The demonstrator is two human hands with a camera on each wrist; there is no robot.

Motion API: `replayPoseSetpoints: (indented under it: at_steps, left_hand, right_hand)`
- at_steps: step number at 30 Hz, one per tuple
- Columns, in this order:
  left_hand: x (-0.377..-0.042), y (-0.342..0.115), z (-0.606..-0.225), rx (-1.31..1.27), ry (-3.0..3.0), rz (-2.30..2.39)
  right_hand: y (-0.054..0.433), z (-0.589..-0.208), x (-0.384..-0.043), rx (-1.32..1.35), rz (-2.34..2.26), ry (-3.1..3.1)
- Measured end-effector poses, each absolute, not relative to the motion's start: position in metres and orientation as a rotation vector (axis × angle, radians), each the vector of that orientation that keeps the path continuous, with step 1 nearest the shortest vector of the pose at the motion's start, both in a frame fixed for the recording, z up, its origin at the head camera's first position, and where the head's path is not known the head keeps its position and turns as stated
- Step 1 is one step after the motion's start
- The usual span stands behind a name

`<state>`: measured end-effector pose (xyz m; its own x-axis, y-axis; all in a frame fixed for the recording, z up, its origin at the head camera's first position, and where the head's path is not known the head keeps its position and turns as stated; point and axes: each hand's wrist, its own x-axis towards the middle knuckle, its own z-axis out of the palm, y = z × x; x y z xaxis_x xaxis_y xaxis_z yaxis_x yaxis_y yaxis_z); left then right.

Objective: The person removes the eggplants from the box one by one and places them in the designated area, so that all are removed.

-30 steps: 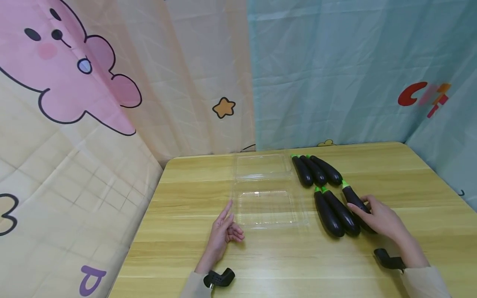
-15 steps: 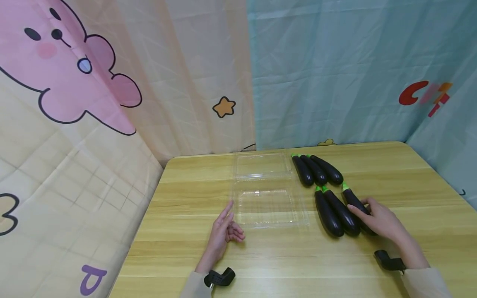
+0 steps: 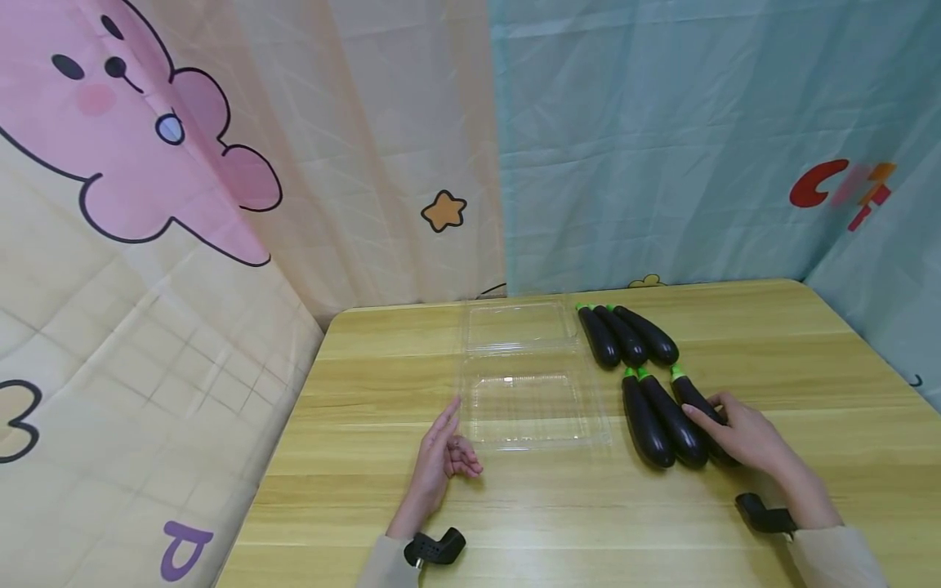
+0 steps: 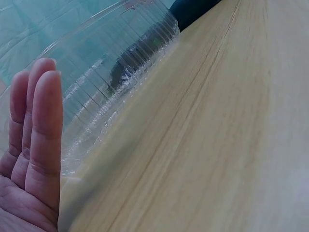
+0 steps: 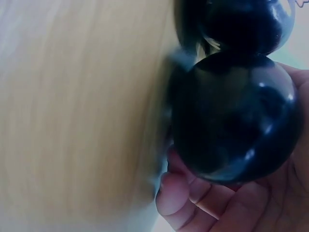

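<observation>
My right hand (image 3: 751, 437) grips the rightmost front eggplant (image 3: 692, 395), thumb on its left side and fingers over the far side. In the right wrist view its dark glossy round end (image 5: 236, 121) lies in the palm, with fingers (image 5: 175, 193) curled beneath. Two more eggplants (image 3: 647, 425) (image 3: 672, 420) lie alongside, green stems pointing away. Beside the near left corner of a clear plastic clamshell box (image 3: 540, 447) is my left hand (image 3: 434, 465), holding nothing. Its index finger is extended; the other fingers are loosely bent. The box's lid (image 3: 518, 325) lies folded back.
Three more eggplants (image 3: 599, 347) (image 3: 623, 343) (image 3: 647, 333) lie side by side at the back, right of the lid. Everything rests on a wood-grain table (image 3: 353, 425). Printed curtains (image 3: 382, 147) hang behind and along the left side.
The rightmost front eggplant has shifted slightly left and toward me with my right hand, closer to its two neighbours. The left hand and the box have stayed in place.
</observation>
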<state>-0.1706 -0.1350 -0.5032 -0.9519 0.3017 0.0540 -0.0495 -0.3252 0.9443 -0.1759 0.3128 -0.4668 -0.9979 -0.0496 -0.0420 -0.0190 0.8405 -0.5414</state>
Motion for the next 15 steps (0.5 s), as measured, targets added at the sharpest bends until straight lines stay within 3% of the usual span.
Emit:
replayPoseSetpoints:
  at_steps: [15]
  left_hand:
    - [-0.1702, -0.1327, -0.5018, 0.277, 1.661, 2.369]
  right_hand:
    - [0.313, -0.4685, -0.1762, -0.073, -0.87, 2.951]
